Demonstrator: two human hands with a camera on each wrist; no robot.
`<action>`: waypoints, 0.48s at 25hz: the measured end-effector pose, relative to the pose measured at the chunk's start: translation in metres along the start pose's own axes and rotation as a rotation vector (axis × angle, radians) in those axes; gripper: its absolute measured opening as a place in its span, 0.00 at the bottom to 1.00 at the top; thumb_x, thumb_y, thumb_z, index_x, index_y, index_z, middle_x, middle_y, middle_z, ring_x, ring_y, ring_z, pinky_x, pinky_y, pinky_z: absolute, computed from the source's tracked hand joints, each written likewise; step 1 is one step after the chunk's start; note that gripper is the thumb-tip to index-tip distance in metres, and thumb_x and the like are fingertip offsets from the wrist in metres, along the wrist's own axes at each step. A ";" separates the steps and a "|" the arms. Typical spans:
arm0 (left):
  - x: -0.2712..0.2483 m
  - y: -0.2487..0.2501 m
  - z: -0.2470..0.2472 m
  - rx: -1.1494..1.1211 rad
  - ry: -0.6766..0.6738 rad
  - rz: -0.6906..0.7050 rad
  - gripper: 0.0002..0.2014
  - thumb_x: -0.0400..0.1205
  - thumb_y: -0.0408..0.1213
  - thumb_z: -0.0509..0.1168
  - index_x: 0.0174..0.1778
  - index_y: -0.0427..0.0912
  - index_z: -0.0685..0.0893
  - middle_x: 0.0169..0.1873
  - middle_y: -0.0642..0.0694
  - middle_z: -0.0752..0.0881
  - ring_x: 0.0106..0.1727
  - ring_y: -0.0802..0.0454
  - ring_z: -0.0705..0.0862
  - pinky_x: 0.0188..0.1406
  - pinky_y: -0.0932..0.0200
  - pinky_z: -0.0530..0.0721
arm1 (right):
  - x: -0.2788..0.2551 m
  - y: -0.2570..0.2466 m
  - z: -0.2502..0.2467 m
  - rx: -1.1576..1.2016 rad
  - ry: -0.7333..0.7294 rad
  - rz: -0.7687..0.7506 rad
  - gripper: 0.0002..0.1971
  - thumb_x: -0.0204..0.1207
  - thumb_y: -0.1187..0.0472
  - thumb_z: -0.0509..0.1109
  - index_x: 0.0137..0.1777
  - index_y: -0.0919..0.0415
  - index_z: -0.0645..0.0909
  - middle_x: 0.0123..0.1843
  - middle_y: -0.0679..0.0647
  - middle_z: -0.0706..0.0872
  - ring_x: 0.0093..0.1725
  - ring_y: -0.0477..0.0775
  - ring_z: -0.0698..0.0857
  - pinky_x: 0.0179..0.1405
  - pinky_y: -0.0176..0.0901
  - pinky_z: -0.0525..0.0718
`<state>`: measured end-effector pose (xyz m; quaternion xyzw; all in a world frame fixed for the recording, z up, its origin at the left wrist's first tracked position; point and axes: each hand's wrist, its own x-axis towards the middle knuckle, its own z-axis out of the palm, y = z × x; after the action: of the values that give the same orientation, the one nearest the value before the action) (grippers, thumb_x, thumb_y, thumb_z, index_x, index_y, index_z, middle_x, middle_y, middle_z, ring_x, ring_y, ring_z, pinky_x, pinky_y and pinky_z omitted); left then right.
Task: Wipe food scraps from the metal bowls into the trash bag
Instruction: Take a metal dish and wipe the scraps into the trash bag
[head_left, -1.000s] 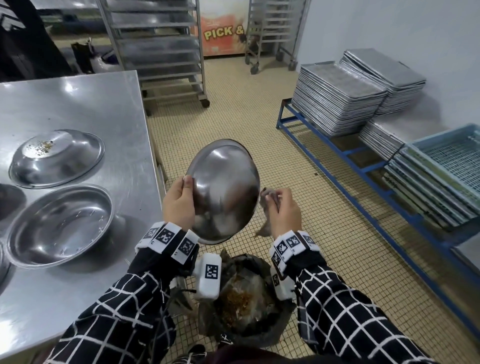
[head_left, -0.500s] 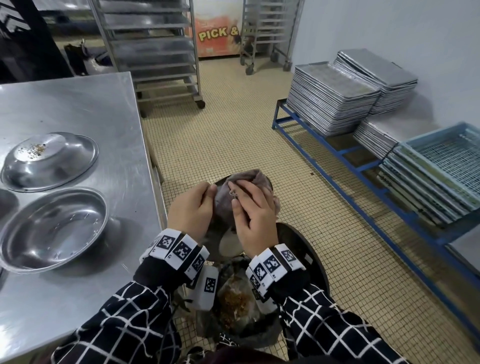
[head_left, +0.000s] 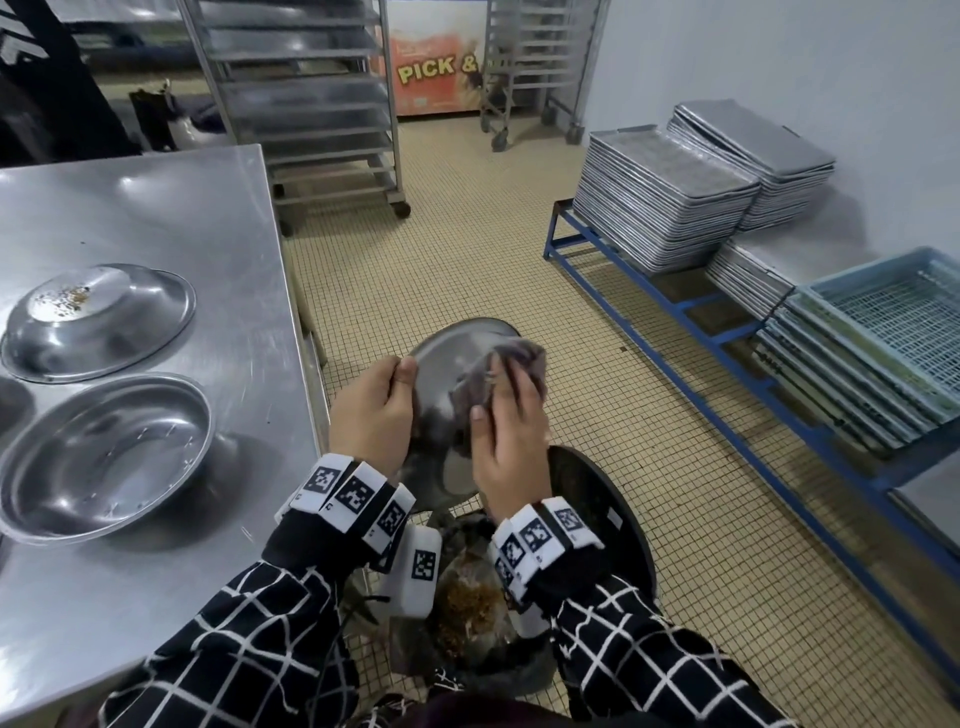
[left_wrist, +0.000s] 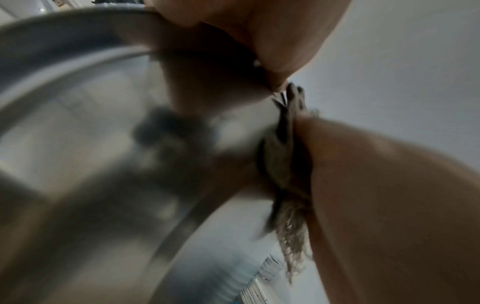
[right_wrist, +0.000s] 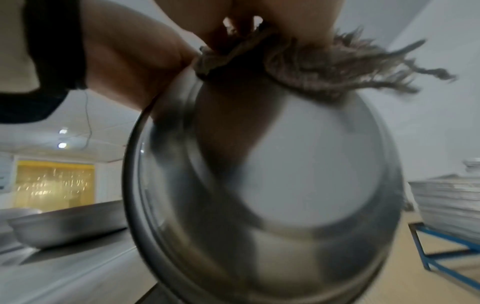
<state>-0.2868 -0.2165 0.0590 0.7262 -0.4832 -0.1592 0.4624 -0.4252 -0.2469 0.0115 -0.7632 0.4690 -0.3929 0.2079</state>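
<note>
Steel bowl (head_left: 447, 374) gripped by left hand (head_left: 371, 410), right hand (head_left: 506, 441) clutching rag (head_left: 511, 358), two bowls (head_left: 104, 447) on table (head_left: 156, 218)

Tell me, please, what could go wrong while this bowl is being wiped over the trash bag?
The left hand grips the tilted metal bowl only at its rim, so the push of the cloth under the right hand might twist it loose. The bowl's far edge seems to reach beyond the trash bag, so scraps could land on the tiled floor. The cloth's frayed strands may drag crumbs back.
</note>
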 end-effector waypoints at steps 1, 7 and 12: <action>-0.001 0.004 0.002 0.022 -0.001 0.025 0.19 0.87 0.46 0.55 0.36 0.37 0.76 0.27 0.43 0.79 0.30 0.46 0.76 0.32 0.49 0.76 | 0.001 -0.006 0.004 -0.085 0.010 -0.082 0.27 0.84 0.50 0.52 0.81 0.54 0.58 0.81 0.55 0.60 0.79 0.57 0.60 0.77 0.52 0.57; 0.000 0.010 0.000 0.024 -0.001 0.125 0.19 0.86 0.46 0.56 0.34 0.38 0.78 0.25 0.44 0.80 0.29 0.44 0.78 0.30 0.47 0.78 | 0.025 -0.016 0.000 -0.087 0.148 0.025 0.30 0.83 0.44 0.45 0.80 0.58 0.62 0.81 0.55 0.64 0.80 0.58 0.61 0.78 0.57 0.60; 0.002 -0.009 -0.004 -0.126 -0.008 0.053 0.19 0.86 0.45 0.57 0.31 0.42 0.78 0.22 0.50 0.74 0.25 0.50 0.72 0.28 0.55 0.72 | 0.033 0.017 -0.015 0.357 0.088 0.521 0.24 0.86 0.49 0.46 0.82 0.52 0.58 0.81 0.50 0.62 0.80 0.53 0.61 0.76 0.49 0.63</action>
<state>-0.2785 -0.2150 0.0538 0.6819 -0.4931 -0.1799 0.5093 -0.4385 -0.2831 0.0219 -0.5513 0.5807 -0.4352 0.4117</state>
